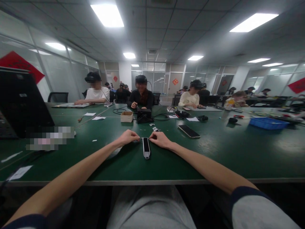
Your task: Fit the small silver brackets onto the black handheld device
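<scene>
A slim device with a dark face and white edges, perhaps a scanning pen [146,147], lies lengthwise on the green table in front of me. My left hand [128,137] is at its far end on the left side, thumb and fingers pinched together. On the opposite side, my right hand [160,140] is pinched in the same way, its fingertips close against the device's far edge. What sits between the fingertips of either hand is too small to make out. A piece of clear film [116,152] lies under my left wrist.
Right of my hands lies a smartphone [189,131]. Beyond them stand a small cardboard box [126,116] and a black object [144,115] with cables. A blue tray [269,123] is at the right, a black monitor [21,101] at the left. Several people sit across the table.
</scene>
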The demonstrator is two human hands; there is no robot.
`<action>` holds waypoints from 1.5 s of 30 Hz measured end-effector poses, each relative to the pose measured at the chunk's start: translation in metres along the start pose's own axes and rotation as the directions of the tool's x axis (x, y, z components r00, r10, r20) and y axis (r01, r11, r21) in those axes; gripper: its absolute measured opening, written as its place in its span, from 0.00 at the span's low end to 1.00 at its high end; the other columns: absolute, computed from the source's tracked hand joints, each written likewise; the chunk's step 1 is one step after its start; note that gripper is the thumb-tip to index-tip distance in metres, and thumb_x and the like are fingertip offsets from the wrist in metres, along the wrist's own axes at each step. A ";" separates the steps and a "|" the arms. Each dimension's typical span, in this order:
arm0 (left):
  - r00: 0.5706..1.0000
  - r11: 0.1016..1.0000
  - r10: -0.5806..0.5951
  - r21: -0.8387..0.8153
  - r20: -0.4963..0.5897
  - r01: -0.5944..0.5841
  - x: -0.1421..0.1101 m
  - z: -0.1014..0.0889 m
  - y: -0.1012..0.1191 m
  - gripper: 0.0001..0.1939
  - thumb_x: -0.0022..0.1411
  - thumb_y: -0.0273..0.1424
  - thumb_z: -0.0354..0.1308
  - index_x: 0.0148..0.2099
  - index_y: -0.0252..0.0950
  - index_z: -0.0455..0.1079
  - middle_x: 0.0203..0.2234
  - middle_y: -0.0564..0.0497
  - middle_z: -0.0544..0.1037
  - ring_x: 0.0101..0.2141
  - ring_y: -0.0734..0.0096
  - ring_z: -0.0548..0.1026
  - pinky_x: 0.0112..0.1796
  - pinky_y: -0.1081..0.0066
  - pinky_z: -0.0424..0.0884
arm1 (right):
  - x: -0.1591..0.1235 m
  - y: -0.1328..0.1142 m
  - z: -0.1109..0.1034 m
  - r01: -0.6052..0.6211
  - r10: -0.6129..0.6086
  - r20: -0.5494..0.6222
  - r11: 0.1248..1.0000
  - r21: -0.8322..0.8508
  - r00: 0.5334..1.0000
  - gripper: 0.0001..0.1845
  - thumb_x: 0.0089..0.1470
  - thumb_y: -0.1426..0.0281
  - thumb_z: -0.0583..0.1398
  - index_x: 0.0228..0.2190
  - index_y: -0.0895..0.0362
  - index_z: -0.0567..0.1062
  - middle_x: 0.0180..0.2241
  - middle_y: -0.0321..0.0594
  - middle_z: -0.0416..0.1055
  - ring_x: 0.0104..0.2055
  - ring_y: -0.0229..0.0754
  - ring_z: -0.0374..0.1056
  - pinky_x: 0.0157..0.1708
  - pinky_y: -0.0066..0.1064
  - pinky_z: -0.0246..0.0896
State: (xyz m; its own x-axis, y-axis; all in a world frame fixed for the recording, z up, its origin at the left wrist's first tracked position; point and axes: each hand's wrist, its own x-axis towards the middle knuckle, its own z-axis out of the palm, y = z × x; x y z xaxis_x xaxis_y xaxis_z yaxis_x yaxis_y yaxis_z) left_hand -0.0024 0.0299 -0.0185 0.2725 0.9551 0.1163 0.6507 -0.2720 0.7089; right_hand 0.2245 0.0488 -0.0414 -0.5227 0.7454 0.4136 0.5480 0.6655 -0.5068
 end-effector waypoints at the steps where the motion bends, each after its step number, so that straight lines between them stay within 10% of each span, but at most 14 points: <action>1: 1.000 0.999 -0.021 -0.033 0.006 0.021 0.001 0.000 0.001 0.15 0.48 0.40 0.59 0.30 0.32 0.77 0.24 0.49 0.78 0.24 0.74 0.68 0.24 0.75 0.61 | 0.000 -0.001 0.000 -0.006 0.006 -0.004 1.000 -0.009 1.000 0.04 0.48 0.73 0.59 0.29 0.59 0.75 0.29 0.38 0.73 0.30 0.35 0.67 0.31 0.26 0.62; 15: 0.983 0.939 -0.174 -0.291 0.061 0.185 0.000 0.007 0.009 0.22 0.35 0.44 0.66 0.26 0.28 0.74 0.22 0.48 0.75 0.22 0.74 0.67 0.24 0.74 0.61 | 0.006 -0.007 0.009 0.055 -0.052 0.036 0.996 -0.073 0.998 0.04 0.50 0.72 0.58 0.29 0.59 0.72 0.29 0.38 0.71 0.29 0.35 0.65 0.29 0.24 0.59; 19: 0.984 0.949 -0.157 -0.262 0.088 0.175 -0.006 0.000 0.011 0.23 0.37 0.45 0.66 0.29 0.30 0.74 0.23 0.50 0.75 0.25 0.72 0.68 0.26 0.73 0.63 | 0.013 0.010 -0.026 0.093 -0.077 0.111 0.985 -0.146 0.991 0.12 0.52 0.63 0.57 0.35 0.58 0.72 0.35 0.40 0.71 0.35 0.38 0.66 0.34 0.27 0.60; 22: 0.984 0.952 -0.140 -0.260 0.108 0.164 -0.007 -0.001 0.010 0.23 0.38 0.45 0.65 0.31 0.30 0.73 0.25 0.50 0.75 0.26 0.72 0.68 0.27 0.73 0.63 | 0.008 0.051 -0.071 -0.101 0.067 -0.105 0.927 -0.361 0.992 0.14 0.55 0.64 0.54 0.38 0.60 0.72 0.39 0.46 0.69 0.42 0.42 0.64 0.42 0.31 0.58; 28: 0.980 0.955 -0.117 -0.252 0.162 0.156 -0.002 -0.002 0.000 0.23 0.41 0.46 0.64 0.34 0.31 0.72 0.28 0.49 0.75 0.28 0.71 0.69 0.26 0.73 0.64 | -0.034 0.145 -0.140 -0.611 0.494 -0.361 0.630 -0.478 0.791 0.22 0.58 0.58 0.48 0.45 0.56 0.71 0.49 0.52 0.63 0.52 0.54 0.57 0.49 0.43 0.52; 36: 0.980 0.960 -0.080 -0.251 0.181 0.124 0.005 -0.003 -0.015 0.21 0.46 0.44 0.63 0.37 0.32 0.72 0.30 0.49 0.76 0.28 0.72 0.70 0.26 0.74 0.63 | -0.056 0.183 -0.170 -0.644 0.608 -0.218 0.743 -0.183 0.763 0.19 0.54 0.64 0.53 0.46 0.58 0.72 0.49 0.44 0.67 0.50 0.44 0.62 0.48 0.30 0.54; 45: 0.980 0.957 -0.069 -0.265 0.188 0.118 0.004 -0.003 -0.010 0.20 0.45 0.42 0.64 0.38 0.33 0.72 0.30 0.48 0.76 0.28 0.71 0.70 0.26 0.74 0.64 | -0.074 0.176 -0.169 -0.760 0.765 0.006 0.639 0.118 0.644 0.27 0.46 0.71 0.59 0.50 0.60 0.69 0.45 0.46 0.70 0.42 0.42 0.66 0.36 0.26 0.61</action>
State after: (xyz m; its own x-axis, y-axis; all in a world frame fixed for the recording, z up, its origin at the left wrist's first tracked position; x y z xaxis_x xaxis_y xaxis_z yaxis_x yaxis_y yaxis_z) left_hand -0.0099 0.0364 -0.0227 0.3557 0.9323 -0.0656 0.4671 -0.1165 0.8765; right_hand 0.4699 0.1172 -0.0330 0.0784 0.9890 -0.1252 0.6705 -0.1453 -0.7276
